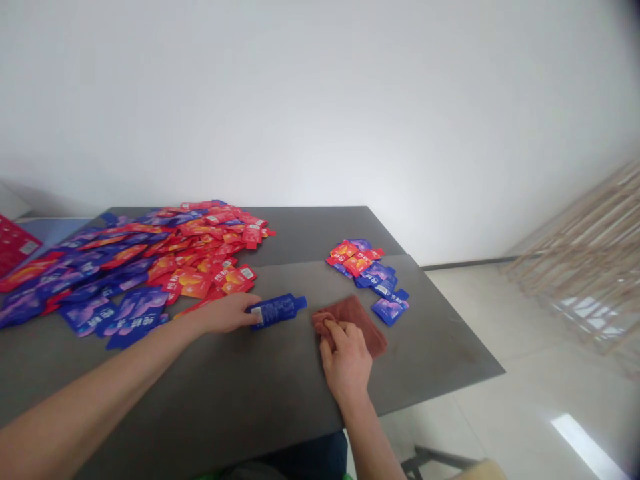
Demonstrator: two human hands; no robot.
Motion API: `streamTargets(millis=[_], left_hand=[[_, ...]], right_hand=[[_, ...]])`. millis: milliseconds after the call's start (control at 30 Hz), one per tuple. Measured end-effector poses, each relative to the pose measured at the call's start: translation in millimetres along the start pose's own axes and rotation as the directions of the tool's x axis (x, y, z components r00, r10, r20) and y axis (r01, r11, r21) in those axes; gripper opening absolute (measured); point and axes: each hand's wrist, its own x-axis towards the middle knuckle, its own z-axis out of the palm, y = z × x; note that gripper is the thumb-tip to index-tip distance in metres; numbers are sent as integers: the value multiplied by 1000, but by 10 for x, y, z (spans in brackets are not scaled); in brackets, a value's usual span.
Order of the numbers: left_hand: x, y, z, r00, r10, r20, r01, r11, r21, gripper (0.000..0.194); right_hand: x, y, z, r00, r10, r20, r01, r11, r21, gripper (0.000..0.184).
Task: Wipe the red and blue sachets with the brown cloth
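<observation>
A white wall [320, 100] rises behind the grey worktop [240, 387], whose panels meet in a seam beyond both hands. A large heap of red and blue pouches [190, 247] spreads left of and beyond the left hand [233, 313], its nearest red ones just beside that wrist. A smaller pile of pouches [367, 267] lies beyond the right hand [347, 357], slightly to its right. Far left of the left hand is a red package [17, 247]; well right of the right hand, a slatted rack [590, 260] stands over the pale floor [465, 293]. The left hand grips a blue spouted pouch [276, 311] by its base, spout towards the right hand; its contents are hidden. The right hand's fingers close over a bunched edge of a brown cloth [363, 320] on the worktop.
</observation>
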Motion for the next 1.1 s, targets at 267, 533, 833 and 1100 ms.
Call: streamTargets(millis=[267, 533, 833, 1100], left_hand=[[-558, -66, 244, 997, -59, -46, 52, 991, -124, 32], [-835, -299, 405, 996, -26, -85, -3, 943, -333, 27], [-919, -186, 993, 839, 22, -544, -87, 992, -94, 12], [-882, -160, 983, 836, 2, -549, -49, 996, -71, 12]], right_hand=[[-5, -190, 55, 990, -108, 90, 102, 993, 64, 29], [58, -787, 177, 941, -321, 104, 313, 946, 80, 29], [212, -1027, 287, 745, -538, 395, 586, 810, -1, 16], [158, -1164, 408, 851, -357, 384, 431, 893, -126, 15]])
